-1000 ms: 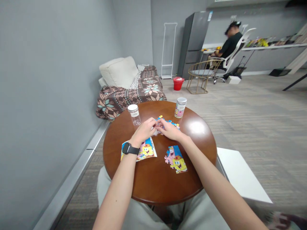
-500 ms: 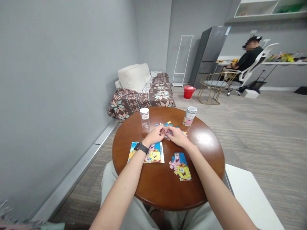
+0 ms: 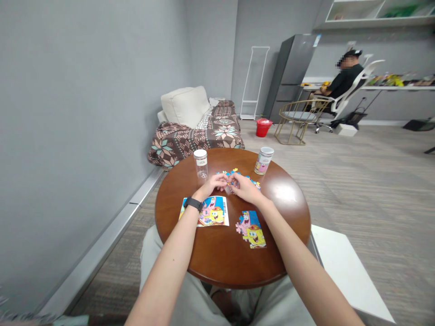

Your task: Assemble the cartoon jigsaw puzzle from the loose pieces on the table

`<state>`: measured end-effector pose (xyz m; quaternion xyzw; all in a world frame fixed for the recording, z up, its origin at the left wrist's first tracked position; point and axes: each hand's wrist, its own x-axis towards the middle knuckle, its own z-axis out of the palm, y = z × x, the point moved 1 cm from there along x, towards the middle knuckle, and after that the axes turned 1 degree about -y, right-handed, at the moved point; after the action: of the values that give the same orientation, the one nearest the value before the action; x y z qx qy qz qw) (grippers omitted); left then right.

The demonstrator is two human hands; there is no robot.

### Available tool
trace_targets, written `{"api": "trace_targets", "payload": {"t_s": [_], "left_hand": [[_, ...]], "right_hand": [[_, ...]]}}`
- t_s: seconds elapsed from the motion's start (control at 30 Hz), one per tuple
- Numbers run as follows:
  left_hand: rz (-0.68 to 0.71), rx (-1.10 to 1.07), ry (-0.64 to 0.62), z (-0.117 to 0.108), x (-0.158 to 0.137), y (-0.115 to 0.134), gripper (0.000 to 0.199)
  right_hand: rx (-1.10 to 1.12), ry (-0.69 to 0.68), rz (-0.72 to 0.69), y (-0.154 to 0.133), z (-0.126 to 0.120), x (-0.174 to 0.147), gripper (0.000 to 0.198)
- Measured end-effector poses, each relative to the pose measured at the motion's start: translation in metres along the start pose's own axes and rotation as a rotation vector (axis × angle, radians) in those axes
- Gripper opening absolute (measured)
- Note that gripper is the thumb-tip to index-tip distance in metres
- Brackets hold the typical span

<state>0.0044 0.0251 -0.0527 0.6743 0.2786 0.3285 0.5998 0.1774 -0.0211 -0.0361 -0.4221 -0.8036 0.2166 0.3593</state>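
Standing left of the puzzle pile is 1 clear jar; a picture sheet lies near-left of the pile. The left hand and right hand meet at the pile, fingers curled; whether they grip a piece, cannot tell. Right of the pile: 1 part-built puzzle, nearer, and 1 printed jar, upright.

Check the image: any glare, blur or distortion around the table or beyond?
Head view: white glare on the table, right of the right hand; head view: loose pieces look soft, fine outlines hard to tell; head view: fridge leans, probably lens distortion.
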Motion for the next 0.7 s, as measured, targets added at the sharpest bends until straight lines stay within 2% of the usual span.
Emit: {"api": "trace_targets", "payload": {"t_s": [0.13,0.33,0.5,0.7], "left_hand": [[-0.008,-0.046,0.004,0.0016,0.0008,0.0025,0.027],[0.008,-0.074,0.097,0.0077,-0.0026,0.0089,0.030],[0.018,-0.160,0.169,0.0044,-0.0032,0.0065,0.035],[0.017,-0.099,0.177,0.0044,-0.0033,0.0044,0.036]], "right_hand": [[-0.008,0.026,-0.034,-0.0003,-0.0006,0.0004,0.008],[-0.025,0.025,-0.052,-0.0006,0.0001,-0.0017,0.008],[-0.029,0.004,-0.050,0.0008,0.0022,-0.0016,0.011],[-0.041,-0.004,-0.061,0.0000,0.0019,-0.0006,0.013]]}}
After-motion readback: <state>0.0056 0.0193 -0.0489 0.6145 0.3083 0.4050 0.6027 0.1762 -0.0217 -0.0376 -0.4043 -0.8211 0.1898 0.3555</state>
